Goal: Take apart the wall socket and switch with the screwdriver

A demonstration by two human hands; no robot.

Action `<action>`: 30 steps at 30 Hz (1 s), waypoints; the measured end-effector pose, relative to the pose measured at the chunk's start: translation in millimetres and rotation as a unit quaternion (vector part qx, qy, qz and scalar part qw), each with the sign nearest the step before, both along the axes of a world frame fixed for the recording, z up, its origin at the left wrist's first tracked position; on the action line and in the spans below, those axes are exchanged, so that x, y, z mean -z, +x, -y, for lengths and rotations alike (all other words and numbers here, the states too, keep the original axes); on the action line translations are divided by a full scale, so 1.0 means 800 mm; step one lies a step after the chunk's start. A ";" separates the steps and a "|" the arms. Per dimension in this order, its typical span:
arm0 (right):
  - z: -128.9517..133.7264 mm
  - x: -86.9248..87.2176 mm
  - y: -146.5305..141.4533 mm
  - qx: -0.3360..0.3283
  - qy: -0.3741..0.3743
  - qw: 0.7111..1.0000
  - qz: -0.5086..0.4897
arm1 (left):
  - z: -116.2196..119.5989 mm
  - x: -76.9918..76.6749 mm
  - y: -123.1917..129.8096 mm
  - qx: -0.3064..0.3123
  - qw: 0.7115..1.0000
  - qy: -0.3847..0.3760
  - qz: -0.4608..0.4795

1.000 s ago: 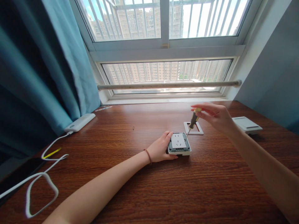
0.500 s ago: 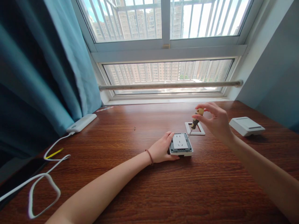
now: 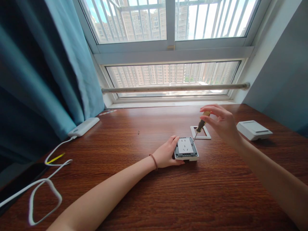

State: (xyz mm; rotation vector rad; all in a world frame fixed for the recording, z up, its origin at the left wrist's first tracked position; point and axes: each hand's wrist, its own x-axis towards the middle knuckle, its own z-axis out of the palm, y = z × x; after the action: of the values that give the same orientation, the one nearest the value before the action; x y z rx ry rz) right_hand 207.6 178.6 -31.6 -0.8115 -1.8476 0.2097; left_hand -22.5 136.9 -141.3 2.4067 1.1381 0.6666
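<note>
On desk: L hand grips socket | R hand pinches screwdriver | frame behind, screw apart

Glossy grained wood counter, matt white-and-grey plastic socket, amber plastic-handled screwdriver with metal shaft, teal cloth curtain

Screwdriver tip too small to tell

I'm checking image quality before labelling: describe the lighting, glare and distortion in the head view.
Head view: daylight floods through the window, overexposing the sky at its upper right; the curtain falls into deep shadow at left; soft sheen on the table near the sill; wide-angle bending splays the window frame outward; the right hand, screwdriver, left hand and socket stay sharp.
</note>
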 end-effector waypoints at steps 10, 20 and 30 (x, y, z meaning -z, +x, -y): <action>-0.008 -0.009 0.014 -0.178 -0.108 0.978 0.019 | 0.000 0.001 0.000 -0.004 1.000 -0.002 0.002; -0.001 0.000 0.003 -0.055 -0.056 0.997 0.000 | 0.000 0.001 -0.002 -0.005 1.000 0.004 -0.022; 0.002 -0.003 -0.001 -0.049 -0.050 0.997 -0.042 | -0.002 0.001 -0.001 0.003 1.000 0.008 -0.025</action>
State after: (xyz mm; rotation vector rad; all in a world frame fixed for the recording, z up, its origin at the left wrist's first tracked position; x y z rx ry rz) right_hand 206.7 177.3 -28.8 -0.7697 -1.8103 0.3948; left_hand -23.4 138.2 -142.5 2.4526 1.1489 0.6192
